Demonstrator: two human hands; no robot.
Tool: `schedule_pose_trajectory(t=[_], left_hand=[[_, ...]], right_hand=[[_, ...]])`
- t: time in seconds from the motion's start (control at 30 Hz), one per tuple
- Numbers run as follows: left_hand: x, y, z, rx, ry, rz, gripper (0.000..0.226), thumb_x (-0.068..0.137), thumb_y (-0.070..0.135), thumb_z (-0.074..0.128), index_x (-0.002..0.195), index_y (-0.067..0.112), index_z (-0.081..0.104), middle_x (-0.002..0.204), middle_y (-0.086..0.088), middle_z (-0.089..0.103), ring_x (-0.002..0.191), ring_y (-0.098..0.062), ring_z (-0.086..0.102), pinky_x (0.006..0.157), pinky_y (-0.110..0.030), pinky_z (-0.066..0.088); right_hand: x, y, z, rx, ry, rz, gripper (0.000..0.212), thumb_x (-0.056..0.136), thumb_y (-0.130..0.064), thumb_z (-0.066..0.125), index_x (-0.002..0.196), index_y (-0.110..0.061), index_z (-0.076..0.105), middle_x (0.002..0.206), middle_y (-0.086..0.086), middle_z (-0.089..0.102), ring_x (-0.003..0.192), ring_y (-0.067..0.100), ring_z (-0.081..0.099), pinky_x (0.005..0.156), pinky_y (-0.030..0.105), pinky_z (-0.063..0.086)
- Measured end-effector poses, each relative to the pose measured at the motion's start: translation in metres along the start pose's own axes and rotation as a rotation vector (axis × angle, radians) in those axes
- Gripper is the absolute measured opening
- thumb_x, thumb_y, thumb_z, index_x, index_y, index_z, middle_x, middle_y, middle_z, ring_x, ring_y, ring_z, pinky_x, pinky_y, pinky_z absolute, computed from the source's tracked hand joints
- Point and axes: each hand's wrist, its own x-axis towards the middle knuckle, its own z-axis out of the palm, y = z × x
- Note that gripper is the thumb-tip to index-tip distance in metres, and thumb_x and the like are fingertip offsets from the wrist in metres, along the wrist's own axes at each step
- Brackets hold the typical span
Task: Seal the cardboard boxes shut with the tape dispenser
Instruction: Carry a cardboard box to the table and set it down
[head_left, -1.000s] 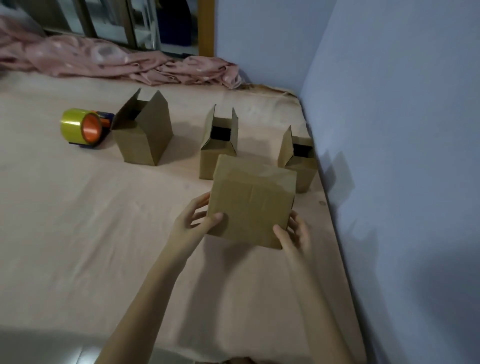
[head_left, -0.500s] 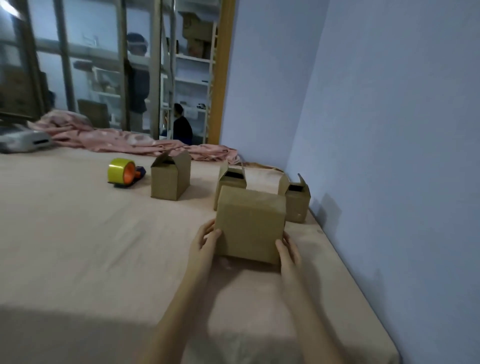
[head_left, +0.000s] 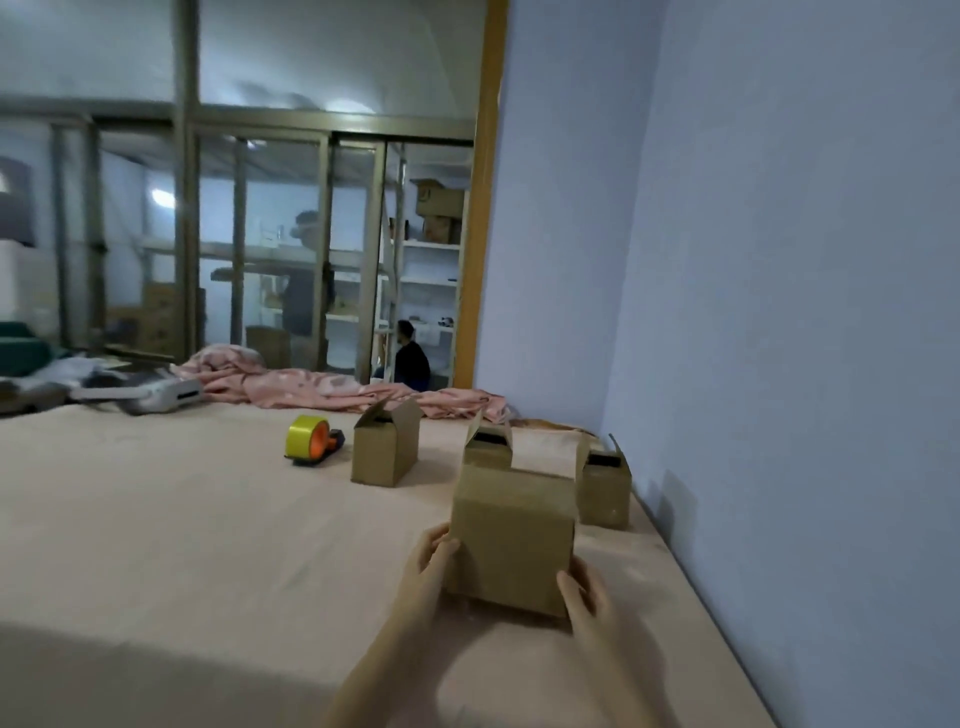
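A closed cardboard box (head_left: 514, 535) stands on the pink-covered surface (head_left: 182, 535) in front of me. My left hand (head_left: 430, 567) grips its left side with the thumb on the front face, and my right hand (head_left: 584, 592) holds its lower right corner. Behind it stand three more boxes with open flaps: one at the left (head_left: 385, 451), one in the middle (head_left: 487, 448) partly hidden by the held box, and one at the right (head_left: 605, 486). The tape dispenser (head_left: 311, 447), with a yellow roll and orange hub, lies left of the boxes, away from both hands.
A blue wall (head_left: 779, 364) runs close along the right edge of the surface. A crumpled pink blanket (head_left: 332, 389) and a white device (head_left: 148, 397) lie at the far edge. Beyond a glass partition are shelves and people.
The view has tilted up, showing more of the room. The box has come down from its tilt and stands on the surface, with both hands still on its sides.
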Motion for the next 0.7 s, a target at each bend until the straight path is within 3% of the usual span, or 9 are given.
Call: schedule_pose_trajectory(t=[0.07,0.13,0.2,0.23,0.3,0.4,0.47,0.6,0.7], left_hand=[[0.004,0.003,0.002,0.053,0.02,-0.029,0.008,0.095,0.031,0.053,0.102,0.034,0.055,0.108,0.01,0.059,0.097,-0.001,0.051,0.067,-0.021,0.043],[0.009,0.007,0.003,0.094,0.037,-0.016,0.009,0.095,0.026,0.054,0.097,0.034,0.054,0.101,0.012,0.059,0.103,-0.009,0.051,0.08,-0.027,0.041],[0.012,0.007,0.005,0.117,0.017,-0.011,0.01,0.095,0.023,0.054,0.102,0.03,0.055,0.103,0.009,0.06,0.111,-0.016,0.051,0.095,-0.034,0.041],[0.01,0.006,0.006,0.104,-0.007,-0.011,0.012,0.095,0.024,0.054,0.105,0.028,0.057,0.107,0.006,0.062,0.111,-0.014,0.054,0.096,-0.035,0.044],[0.006,0.004,0.007,0.045,-0.033,-0.001,0.016,0.095,0.022,0.053,0.111,0.024,0.058,0.11,0.003,0.064,0.1,-0.006,0.061,0.078,-0.024,0.052],[0.005,-0.001,0.004,0.091,-0.049,0.046,0.019,0.095,0.029,0.053,0.113,0.03,0.057,0.111,0.01,0.063,0.09,0.008,0.06,0.063,-0.01,0.047],[0.008,-0.006,0.001,0.108,-0.071,0.051,0.02,0.093,0.037,0.053,0.113,0.036,0.056,0.113,0.015,0.061,0.093,0.01,0.059,0.066,-0.012,0.048],[0.009,-0.01,-0.002,0.061,-0.085,0.072,0.023,0.093,0.038,0.053,0.115,0.034,0.055,0.119,0.008,0.06,0.105,-0.001,0.058,0.076,-0.018,0.048],[0.008,-0.013,-0.002,0.039,-0.106,0.053,0.033,0.091,0.044,0.055,0.122,0.032,0.051,0.119,0.01,0.058,0.102,0.001,0.059,0.071,-0.015,0.049]], right_hand=[[0.002,-0.003,-0.008,-0.111,-0.042,-0.034,0.03,0.094,-0.03,0.052,0.123,-0.027,0.052,0.115,-0.008,0.062,0.105,0.003,0.058,0.082,0.01,0.042],[0.003,-0.004,-0.014,-0.177,-0.102,-0.04,0.025,0.091,-0.05,0.044,0.116,-0.051,0.045,0.105,-0.026,0.062,0.095,-0.015,0.056,0.075,0.004,0.044],[0.001,-0.006,-0.011,-0.151,-0.07,-0.051,0.023,0.092,-0.049,0.044,0.114,-0.05,0.046,0.098,-0.027,0.06,0.087,-0.021,0.054,0.067,-0.001,0.042],[0.004,-0.002,-0.007,-0.099,-0.028,-0.046,0.024,0.093,-0.041,0.048,0.118,-0.04,0.05,0.101,-0.022,0.06,0.084,-0.015,0.057,0.063,0.0,0.041],[0.013,0.006,0.004,0.047,0.096,0.018,0.029,0.094,-0.028,0.052,0.119,-0.015,0.057,0.109,-0.003,0.061,0.086,0.001,0.053,0.066,0.005,0.04],[0.02,0.017,0.013,0.058,0.145,0.032,0.027,0.095,-0.034,0.049,0.114,-0.017,0.057,0.103,-0.004,0.061,0.087,0.007,0.053,0.072,0.018,0.04],[0.022,0.024,0.012,0.031,0.163,0.024,0.028,0.094,-0.04,0.047,0.111,-0.021,0.057,0.096,-0.009,0.058,0.091,0.01,0.055,0.073,0.02,0.039],[0.023,0.023,0.011,0.003,0.164,0.002,0.03,0.092,-0.049,0.047,0.104,-0.024,0.059,0.095,-0.012,0.061,0.088,0.004,0.056,0.072,0.019,0.041],[0.025,0.021,0.012,-0.024,0.185,0.005,0.033,0.089,-0.055,0.049,0.095,-0.024,0.062,0.089,-0.012,0.063,0.083,0.001,0.056,0.067,0.019,0.04]])
